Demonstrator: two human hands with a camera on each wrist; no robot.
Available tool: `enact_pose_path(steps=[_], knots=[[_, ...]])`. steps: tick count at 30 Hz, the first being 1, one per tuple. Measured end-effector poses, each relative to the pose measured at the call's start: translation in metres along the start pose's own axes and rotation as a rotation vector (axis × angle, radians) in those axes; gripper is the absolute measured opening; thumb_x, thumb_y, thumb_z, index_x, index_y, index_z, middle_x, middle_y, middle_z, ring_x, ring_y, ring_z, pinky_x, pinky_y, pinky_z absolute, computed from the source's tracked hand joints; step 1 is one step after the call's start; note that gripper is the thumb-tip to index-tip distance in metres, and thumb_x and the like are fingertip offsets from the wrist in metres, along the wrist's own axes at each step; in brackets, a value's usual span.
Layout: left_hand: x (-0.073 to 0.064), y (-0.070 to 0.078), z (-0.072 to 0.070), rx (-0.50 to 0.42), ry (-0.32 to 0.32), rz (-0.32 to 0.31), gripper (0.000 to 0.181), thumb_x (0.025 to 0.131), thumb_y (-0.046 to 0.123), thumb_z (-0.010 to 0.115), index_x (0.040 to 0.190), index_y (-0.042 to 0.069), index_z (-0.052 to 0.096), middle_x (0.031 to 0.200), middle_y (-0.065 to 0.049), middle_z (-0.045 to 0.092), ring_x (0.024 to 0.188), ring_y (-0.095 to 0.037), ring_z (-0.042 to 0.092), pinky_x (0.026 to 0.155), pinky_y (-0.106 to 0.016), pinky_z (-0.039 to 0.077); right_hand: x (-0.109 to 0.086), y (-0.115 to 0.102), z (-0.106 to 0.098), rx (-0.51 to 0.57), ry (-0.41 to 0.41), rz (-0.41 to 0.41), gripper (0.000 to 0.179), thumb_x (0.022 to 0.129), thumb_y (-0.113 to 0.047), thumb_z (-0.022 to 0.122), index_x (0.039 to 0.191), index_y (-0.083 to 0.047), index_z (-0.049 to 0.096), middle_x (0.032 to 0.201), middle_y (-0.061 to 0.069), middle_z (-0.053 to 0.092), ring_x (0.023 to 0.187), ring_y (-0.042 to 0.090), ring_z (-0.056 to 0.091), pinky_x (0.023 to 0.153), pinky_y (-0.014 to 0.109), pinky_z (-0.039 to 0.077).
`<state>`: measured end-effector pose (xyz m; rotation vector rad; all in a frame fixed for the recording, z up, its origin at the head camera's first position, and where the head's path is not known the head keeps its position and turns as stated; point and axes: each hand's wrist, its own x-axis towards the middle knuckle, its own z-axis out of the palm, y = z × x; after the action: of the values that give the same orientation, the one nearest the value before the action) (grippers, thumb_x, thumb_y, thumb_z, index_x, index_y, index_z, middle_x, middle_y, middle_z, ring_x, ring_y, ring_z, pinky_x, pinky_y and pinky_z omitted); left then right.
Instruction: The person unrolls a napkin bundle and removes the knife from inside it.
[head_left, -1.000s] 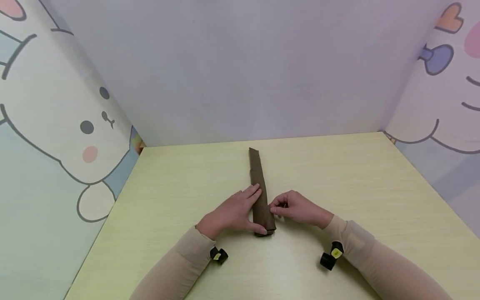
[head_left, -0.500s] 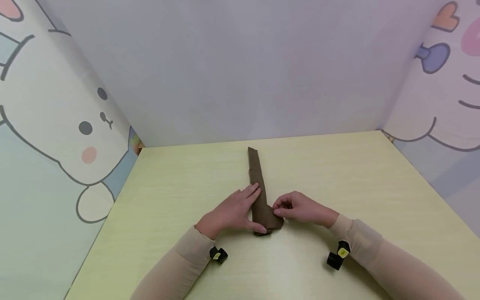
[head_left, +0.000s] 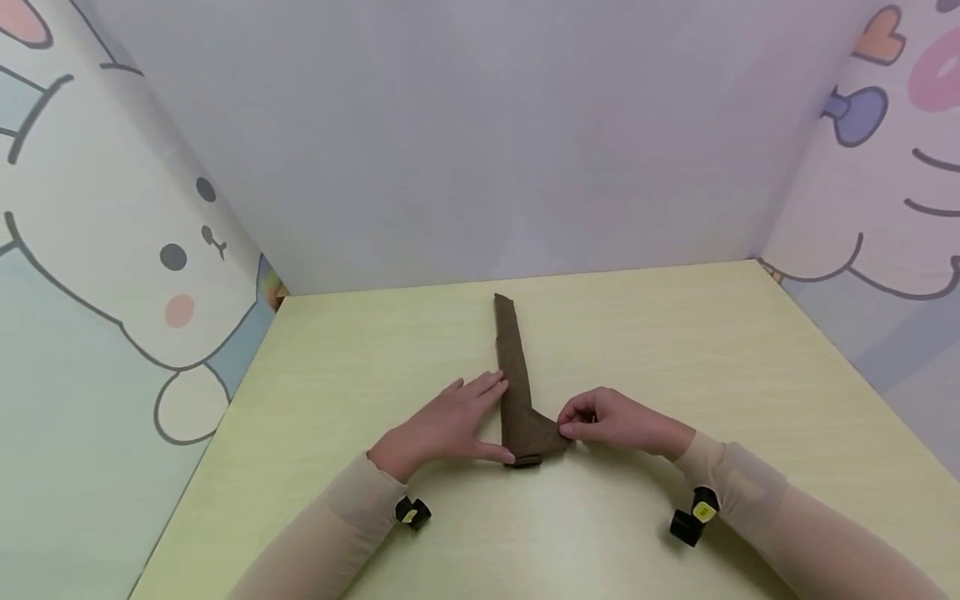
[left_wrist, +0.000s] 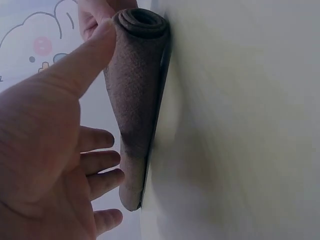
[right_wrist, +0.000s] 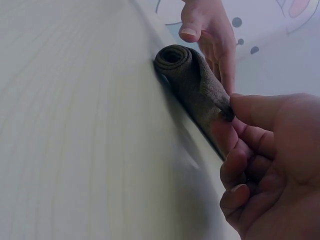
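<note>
A brown towel (head_left: pixel 515 421), rolled into a long tube, lies lengthwise on the pale table. Its near end shows coiled layers in both wrist views, and a flap (head_left: pixel 547 435) sticks out to the right there. My right hand (head_left: pixel 624 422) pinches the tip of this flap between thumb and fingers, and the right wrist view shows the pinched corner (right_wrist: pixel 226 110) lifted off the roll. Along the left side of the roll lies my left hand (head_left: pixel 446 425), fingers extended, its fingertips and thumb tip at the towel's edge. The left thumb (left_wrist: pixel 85 60) is beside the coiled end.
The pale wooden table (head_left: pixel 360 350) reaches back to a plain grey-white wall (head_left: pixel 480 150). Panels with cartoon drawings (head_left: pixel 127 275) stand at the left and right sides. A small black camera (head_left: pixel 693 517) is strapped at each wrist.
My right hand has moved to the right, drawing the towel's corner out from the roll into a pointed flap. My left hand has shifted slightly left, off the top of the roll to its edge.
</note>
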<state>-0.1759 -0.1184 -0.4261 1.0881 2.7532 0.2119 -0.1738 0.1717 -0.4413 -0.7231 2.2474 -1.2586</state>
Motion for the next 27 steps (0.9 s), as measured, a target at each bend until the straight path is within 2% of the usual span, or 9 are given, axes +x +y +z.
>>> enact_pose_path(steps=[4, 9, 14, 19, 27], knots=[[-0.008, -0.003, -0.003, 0.014, 0.018, 0.020, 0.105, 0.078, 0.077, 0.054, 0.153, 0.008, 0.026, 0.158, -0.006, 0.022, 0.145, -0.021, 0.020, 0.113, -0.048, 0.022, -0.003, -0.002, 0.002, 0.010, -0.023, -0.040, 0.012, 0.092, -0.025, 0.067, 0.092, -0.013, 0.072, 0.071, -0.005, 0.058, 0.060, 0.005, 0.043, 0.053, 0.020, 0.038], [-0.016, -0.001, -0.007, -0.041, 0.056, 0.067, 0.096, 0.081, 0.070, 0.058, 0.151, 0.008, 0.033, 0.156, -0.004, 0.028, 0.143, -0.020, 0.026, 0.113, -0.042, 0.024, 0.000, -0.007, 0.009, -0.013, -0.036, -0.091, 0.012, 0.092, -0.024, 0.067, 0.089, -0.013, 0.071, 0.070, -0.006, 0.059, 0.060, 0.004, 0.045, 0.054, 0.020, 0.040], [-0.022, 0.004, -0.008, -0.044, 0.111, 0.139, 0.087, 0.084, 0.063, 0.061, 0.147, 0.008, 0.039, 0.153, -0.004, 0.035, 0.139, -0.018, 0.032, 0.111, -0.033, 0.028, 0.006, -0.015, 0.016, -0.077, -0.014, -0.127, 0.012, 0.091, -0.026, 0.068, 0.087, -0.016, 0.071, 0.071, -0.008, 0.060, 0.061, 0.005, 0.047, 0.057, 0.020, 0.041], [-0.024, 0.005, -0.006, -0.024, 0.168, 0.193, 0.080, 0.085, 0.058, 0.064, 0.144, 0.007, 0.044, 0.149, -0.006, 0.041, 0.136, -0.017, 0.037, 0.109, -0.031, 0.032, 0.013, -0.023, 0.022, -0.134, 0.021, -0.152, 0.010, 0.091, -0.027, 0.069, 0.085, -0.019, 0.071, 0.071, -0.010, 0.062, 0.061, 0.004, 0.047, 0.056, 0.020, 0.041], [-0.028, 0.001, -0.001, -0.019, 0.217, 0.205, 0.072, 0.082, 0.051, 0.072, 0.136, 0.007, 0.053, 0.136, -0.003, 0.053, 0.126, -0.017, 0.048, 0.104, -0.030, 0.039, 0.028, -0.032, 0.035, -0.245, 0.070, -0.195, 0.009, 0.088, -0.026, 0.072, 0.080, -0.024, 0.069, 0.066, -0.015, 0.059, 0.058, 0.002, 0.048, 0.054, 0.020, 0.044]])
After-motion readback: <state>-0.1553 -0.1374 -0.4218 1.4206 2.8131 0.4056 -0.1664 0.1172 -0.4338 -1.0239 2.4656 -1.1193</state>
